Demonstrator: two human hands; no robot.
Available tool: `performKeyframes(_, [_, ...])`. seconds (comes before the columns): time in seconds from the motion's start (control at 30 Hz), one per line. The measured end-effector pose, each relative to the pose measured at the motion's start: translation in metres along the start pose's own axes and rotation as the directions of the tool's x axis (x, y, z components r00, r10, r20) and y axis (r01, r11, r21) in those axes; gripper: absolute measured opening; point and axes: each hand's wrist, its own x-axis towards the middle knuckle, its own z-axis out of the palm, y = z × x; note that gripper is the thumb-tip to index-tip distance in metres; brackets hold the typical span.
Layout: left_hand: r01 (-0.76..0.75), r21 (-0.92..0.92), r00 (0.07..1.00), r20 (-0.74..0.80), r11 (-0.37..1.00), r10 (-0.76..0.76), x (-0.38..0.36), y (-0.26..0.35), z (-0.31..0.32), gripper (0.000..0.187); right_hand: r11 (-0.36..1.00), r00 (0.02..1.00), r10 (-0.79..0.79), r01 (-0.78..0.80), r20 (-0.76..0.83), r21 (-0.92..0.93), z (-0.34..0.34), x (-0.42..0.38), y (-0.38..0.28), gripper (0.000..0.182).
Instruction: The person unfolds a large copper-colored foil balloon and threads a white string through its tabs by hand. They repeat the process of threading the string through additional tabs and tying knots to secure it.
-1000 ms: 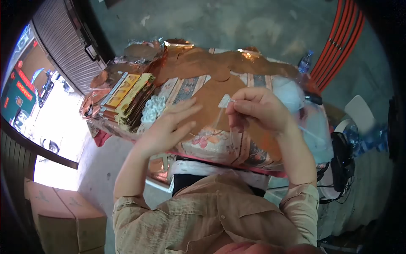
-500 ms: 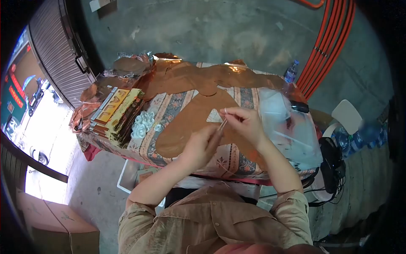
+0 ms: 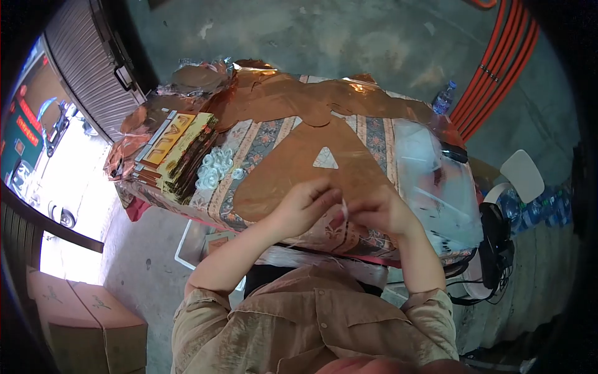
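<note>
shifted bodyward from the white triangle (image 3: 325,159), left hand (image 3: 303,207) and right hand (image 3: 387,210), fingers nearly closed, meet at a white strip (image 3: 345,209) pointing roughly triangleward; grip unclear.

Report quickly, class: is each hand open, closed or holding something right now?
Left hand: closed, pinching a thin white strip.
Right hand: fingers curled beside the strip; grip cannot be told.

The white strand (image 3: 344,209) is thin and a little blurred, held nearly upright near the lower part of the brown sheet (image 3: 280,162). This sheet is wide, like a rounded triangle, and lies flat. On it, the white triangle (image 3: 325,158) points upward.
</note>
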Motion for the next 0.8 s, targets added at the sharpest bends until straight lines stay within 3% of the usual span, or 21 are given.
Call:
performKeyframes(0.07, [0.082,0.121,0.997,-0.021,0.989,-0.080,-0.001,0.004,0.013,0.021,0.994,0.998,0.012,-0.005,-0.055,0.111,0.005,0.000,-0.016,0.020])
performKeyframes(0.1, [0.088,0.120,0.996,-0.021,0.989,-0.086,-0.003,0.002,0.014,0.021,0.997,0.972,0.028,-0.010,-0.233,0.077,0.003,0.003,-0.020,0.018])
performKeyframes(0.13, [-0.022,0.143,0.999,0.043,0.989,0.016,-0.004,-0.002,0.015,0.022,0.999,0.914,0.038,-0.023,-0.405,0.043,0.001,0.008,-0.022,0.017])
performKeyframes(0.17, [-0.133,0.158,0.987,0.112,0.978,0.116,-0.004,-0.004,0.016,0.023,0.974,0.829,-0.172,0.062,-0.533,-0.219,-0.001,0.018,-0.009,0.018])
performKeyframes(0.2, [-0.131,0.155,0.987,0.115,0.979,0.114,-0.004,0.000,0.011,0.023,0.975,0.827,-0.168,0.058,-0.536,-0.216,-0.004,0.012,-0.007,0.018])
performKeyframes(0.23, [-0.063,0.045,0.995,0.078,0.997,0.059,-0.002,0.007,0.002,0.022,0.988,0.952,0.003,-0.050,-0.306,-0.145,-0.010,0.003,-0.005,0.018])
performKeyframes(0.27, [0.005,-0.068,0.999,0.045,0.998,-0.002,0.000,0.010,-0.003,0.021,0.980,0.985,0.170,-0.174,-0.041,-0.101,-0.011,-0.003,-0.003,0.018])
performKeyframes(0.3, [0.004,0.005,1.000,-0.007,1.000,-0.004,0.001,0.002,-0.003,0.020,0.979,0.984,0.175,-0.178,-0.039,-0.097,-0.007,-0.005,-0.006,0.018])
performKeyframes(0.33, [0.009,0.003,1.000,-0.008,1.000,-0.009,0.000,-0.003,0.001,0.020,0.996,0.993,0.067,-0.061,-0.098,0.061,-0.002,-0.005,-0.013,0.017])
performKeyframes(0.37, [-0.015,0.080,0.999,0.046,0.997,0.011,-0.001,-0.007,0.009,0.020,0.976,0.984,-0.033,0.070,-0.175,0.206,0.003,-0.003,-0.017,0.016])
performKeyframes(0.4, [-0.044,0.155,0.994,0.103,0.987,0.028,-0.002,-0.008,0.013,0.019,0.976,0.984,-0.032,0.069,-0.177,0.208,0.002,0.002,-0.012,0.016])
performKeyframes(0.47, [-0.066,0.185,0.985,0.167,0.980,0.035,-0.001,-0.004,0.011,0.020,0.986,0.861,-0.085,-0.001,-0.501,-0.168,-0.003,0.015,0.000,0.016])
performKeyframes(0.5, [0.027,0.068,0.997,0.067,0.997,-0.032,-0.001,0.001,0.006,0.019,0.986,0.862,-0.085,-0.001,-0.501,-0.169,-0.006,0.011,0.000,0.016])
performKeyframes(0.53, [0.107,-0.059,0.994,-0.028,0.992,-0.109,0.000,0.003,0.003,0.019,0.983,0.966,-0.021,-0.027,-0.258,-0.181,-0.010,0.003,-0.001,0.017])
performKeyframes(0.57, [0.109,-0.061,0.993,-0.033,0.992,-0.111,0.001,-0.001,0.002,0.019,0.979,0.999,0.053,-0.051,0.003,-0.196,-0.011,-0.002,-0.003,0.018])
performKeyframes(0.6, [0.065,0.050,0.997,-0.032,0.997,-0.064,0.002,-0.008,0.002,0.018,0.980,0.998,0.056,-0.054,0.008,-0.192,-0.007,-0.004,-0.004,0.018])
performKeyframes(0.63, [0.020,0.163,1.000,-0.026,0.986,-0.016,0.003,-0.012,0.002,0.018,0.999,0.998,0.030,-0.030,-0.052,-0.012,-0.004,-0.006,-0.007,0.018])
performKeyframes(0.67, [0.023,0.164,0.999,-0.029,0.986,-0.018,0.001,-0.012,0.005,0.018,0.986,0.993,0.013,0.006,-0.117,0.166,-0.001,-0.006,-0.012,0.017])
performKeyframes(0.7, [0.010,0.173,0.998,0.052,0.985,-0.019,-0.001,-0.010,0.010,0.017,0.994,0.954,0.024,0.008,-0.298,0.107,0.002,0.003,-0.023,0.018])
performKeyframes(0.73, [-0.005,0.182,0.991,0.134,0.983,-0.020,-0.002,-0.007,0.013,0.017,0.994,0.954,0.022,0.011,-0.300,0.108,-0.001,0.006,-0.015,0.018])
performKeyframes(0.8, [-0.095,0.214,0.992,0.107,0.972,0.074,-0.001,0.000,0.004,0.016,0.954,0.946,-0.026,-0.073,-0.323,-0.289,-0.007,0.011,0.005,0.018])
